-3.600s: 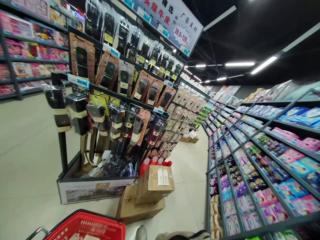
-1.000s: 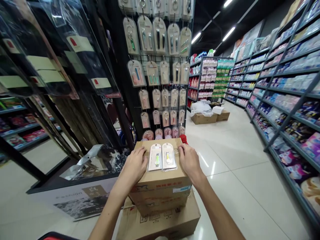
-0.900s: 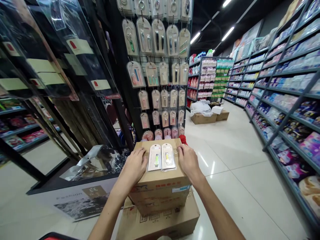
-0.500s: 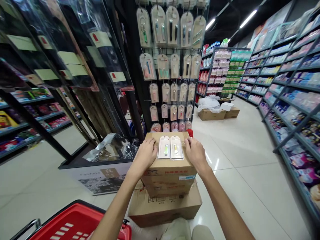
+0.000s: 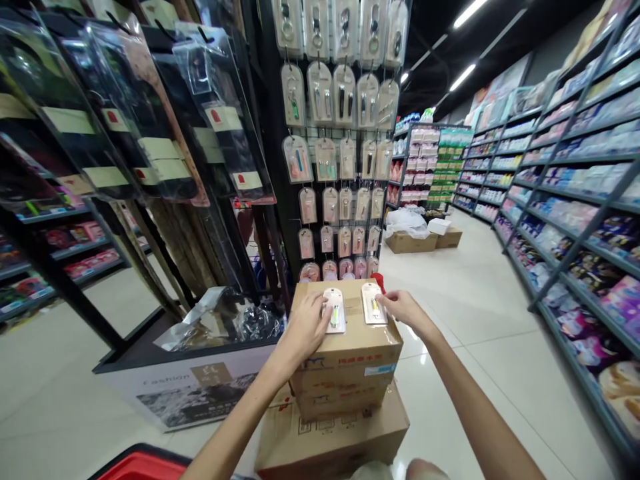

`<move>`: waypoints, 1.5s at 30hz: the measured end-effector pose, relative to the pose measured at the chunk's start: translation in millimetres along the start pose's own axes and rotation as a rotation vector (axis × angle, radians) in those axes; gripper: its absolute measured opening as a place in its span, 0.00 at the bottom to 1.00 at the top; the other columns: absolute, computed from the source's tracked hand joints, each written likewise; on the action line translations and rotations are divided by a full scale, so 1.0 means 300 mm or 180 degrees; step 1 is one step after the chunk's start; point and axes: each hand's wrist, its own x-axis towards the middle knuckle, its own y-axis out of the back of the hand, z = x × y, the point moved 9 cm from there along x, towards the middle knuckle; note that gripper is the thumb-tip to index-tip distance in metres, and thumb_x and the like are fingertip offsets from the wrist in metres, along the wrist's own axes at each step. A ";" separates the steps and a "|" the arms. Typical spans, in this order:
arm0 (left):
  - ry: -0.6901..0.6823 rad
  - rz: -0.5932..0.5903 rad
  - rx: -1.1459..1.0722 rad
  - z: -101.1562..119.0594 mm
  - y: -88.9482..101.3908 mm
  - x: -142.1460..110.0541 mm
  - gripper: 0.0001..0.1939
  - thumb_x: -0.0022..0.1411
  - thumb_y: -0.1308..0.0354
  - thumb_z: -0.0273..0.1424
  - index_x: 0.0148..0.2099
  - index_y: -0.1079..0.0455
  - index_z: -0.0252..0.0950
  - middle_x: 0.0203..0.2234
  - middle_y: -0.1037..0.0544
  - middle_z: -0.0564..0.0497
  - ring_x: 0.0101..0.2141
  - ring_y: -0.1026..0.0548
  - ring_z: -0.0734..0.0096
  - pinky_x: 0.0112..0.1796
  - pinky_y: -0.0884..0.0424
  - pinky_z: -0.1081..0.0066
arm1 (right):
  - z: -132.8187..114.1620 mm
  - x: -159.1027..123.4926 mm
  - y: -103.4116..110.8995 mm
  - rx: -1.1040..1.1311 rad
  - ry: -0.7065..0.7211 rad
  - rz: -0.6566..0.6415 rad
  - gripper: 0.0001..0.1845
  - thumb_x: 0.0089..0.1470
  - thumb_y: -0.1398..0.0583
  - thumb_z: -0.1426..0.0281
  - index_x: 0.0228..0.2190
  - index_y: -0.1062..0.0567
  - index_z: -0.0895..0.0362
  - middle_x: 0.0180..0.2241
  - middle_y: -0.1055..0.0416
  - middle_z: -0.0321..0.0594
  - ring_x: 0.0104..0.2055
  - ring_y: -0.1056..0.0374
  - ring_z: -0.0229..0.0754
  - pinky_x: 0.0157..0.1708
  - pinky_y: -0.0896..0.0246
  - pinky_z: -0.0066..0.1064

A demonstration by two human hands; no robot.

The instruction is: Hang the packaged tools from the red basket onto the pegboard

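Note:
Two carded blister packs lie apart on a cardboard box point(image 5: 355, 343). The left one is a green nail clipper pack point(image 5: 336, 319), slightly turned. My left hand point(image 5: 306, 323) lies flat beside it, fingers stretched out, with fingertips touching its left edge. On the right is a yellow nail clipper pack point(image 5: 374, 305) near the box's right side. My right hand point(image 5: 405, 308) has its fingers together on that pack's right edge, and part of the grip is hidden.
A rack of hanging carded tools point(image 5: 345, 160) stands behind the box. Below it is a larger carton point(image 5: 333, 440). A bin with plastic wrap point(image 5: 210, 320) stands left; a red basket point(image 5: 143, 463) is at the bottom left. Stocked shelves point(image 5: 565, 173) run along the right.
The two packs, side by side before, are now apart, the yellow one farther right. My hands have moved from the box's sides to the packs. The view has tilted up.

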 end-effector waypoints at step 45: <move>0.0629 0.1372 -0.2507 -0.237 -0.292 1.269 0.22 0.60 0.31 0.42 0.48 0.18 0.29 0.44 0.15 0.38 0.42 0.19 0.59 0.45 0.25 0.64 | -0.322 1.094 0.278 0.2014 0.1765 0.0822 0.21 0.59 0.39 0.60 0.47 0.19 0.61 0.46 0.18 0.49 0.47 0.21 0.46 0.51 0.27 0.34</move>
